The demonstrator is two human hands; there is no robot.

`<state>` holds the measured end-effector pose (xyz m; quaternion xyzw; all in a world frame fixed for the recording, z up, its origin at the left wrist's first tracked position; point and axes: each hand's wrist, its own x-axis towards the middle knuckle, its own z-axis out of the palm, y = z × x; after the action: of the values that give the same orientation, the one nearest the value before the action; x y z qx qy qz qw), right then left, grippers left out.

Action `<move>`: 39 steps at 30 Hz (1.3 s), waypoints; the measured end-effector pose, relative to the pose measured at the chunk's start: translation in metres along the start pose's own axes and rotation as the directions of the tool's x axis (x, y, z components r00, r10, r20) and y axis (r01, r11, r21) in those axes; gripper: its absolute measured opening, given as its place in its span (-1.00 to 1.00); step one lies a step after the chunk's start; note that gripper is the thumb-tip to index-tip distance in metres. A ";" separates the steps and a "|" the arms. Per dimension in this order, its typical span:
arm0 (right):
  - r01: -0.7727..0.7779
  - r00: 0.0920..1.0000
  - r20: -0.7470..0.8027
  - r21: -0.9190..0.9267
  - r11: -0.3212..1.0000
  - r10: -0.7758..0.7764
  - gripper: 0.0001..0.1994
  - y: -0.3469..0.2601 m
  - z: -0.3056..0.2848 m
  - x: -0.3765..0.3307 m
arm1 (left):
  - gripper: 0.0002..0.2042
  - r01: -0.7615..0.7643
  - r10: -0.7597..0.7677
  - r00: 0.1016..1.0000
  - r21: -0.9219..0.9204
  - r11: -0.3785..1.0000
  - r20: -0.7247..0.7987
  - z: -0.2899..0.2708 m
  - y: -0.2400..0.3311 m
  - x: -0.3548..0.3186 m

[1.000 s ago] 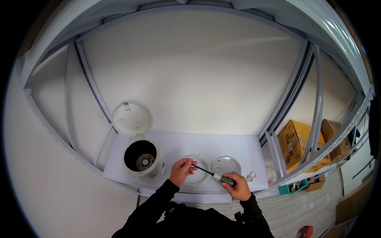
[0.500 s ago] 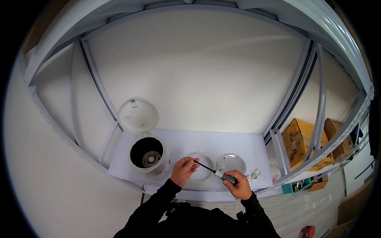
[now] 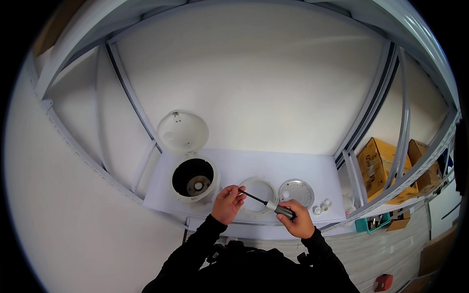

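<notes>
- So the cooker point(image 3: 214, 193) has its lid point(image 3: 183, 133) up, and the ring point(image 3: 259, 179) and metal disc point(image 3: 298, 192) sit off it on the counter point(image 3: 283, 163)
- Looks partway through imo, both parts unattached, can't tell how much is left
- Right hand point(image 3: 300, 222) grips the screwdriver point(image 3: 271, 205) by its handle, left hand point(image 3: 227, 205) pinches the tip, can't see if a screw's there
- Screwdriver runs between both hands, above the ring

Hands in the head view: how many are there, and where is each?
2: the left hand is at the tip of the screwdriver, and the right hand is around its handle. No other hand shows.
</notes>
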<state>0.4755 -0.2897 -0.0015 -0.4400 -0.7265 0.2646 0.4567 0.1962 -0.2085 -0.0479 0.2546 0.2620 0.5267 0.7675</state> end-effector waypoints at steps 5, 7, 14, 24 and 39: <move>0.036 0.999 0.001 0.012 0.999 -0.036 -0.68 -0.004 0.013 0.004 | -0.88 0.002 -0.003 1.000 -0.042 0.999 -0.020 -0.009 0.008 -0.008; 0.043 0.999 -0.004 0.016 0.999 -0.043 -0.67 -0.008 0.020 0.008 | -0.89 0.006 -0.008 0.999 -0.067 0.998 -0.039 -0.013 0.014 -0.010; 0.058 0.997 -0.052 -0.005 0.998 -0.058 -0.67 -0.029 0.058 0.031 | -0.91 -0.049 0.051 0.998 -0.090 0.995 0.021 -0.030 0.052 -0.008; 0.154 0.929 -0.242 -0.437 0.886 -0.281 -0.66 -0.062 0.168 0.101 | -0.88 -0.006 0.014 0.999 -0.151 0.988 0.048 -0.087 0.151 0.026; -0.380 0.873 -0.273 0.140 0.915 0.404 -0.68 -0.080 0.282 0.137 | -0.78 0.047 -0.054 0.998 0.171 0.984 0.035 -0.160 0.215 0.081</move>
<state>0.1641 -0.2022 -0.0040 -0.5936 -0.5341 0.3122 0.5146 -0.0311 -0.0461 -0.0322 0.3227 0.2973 0.4779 0.7610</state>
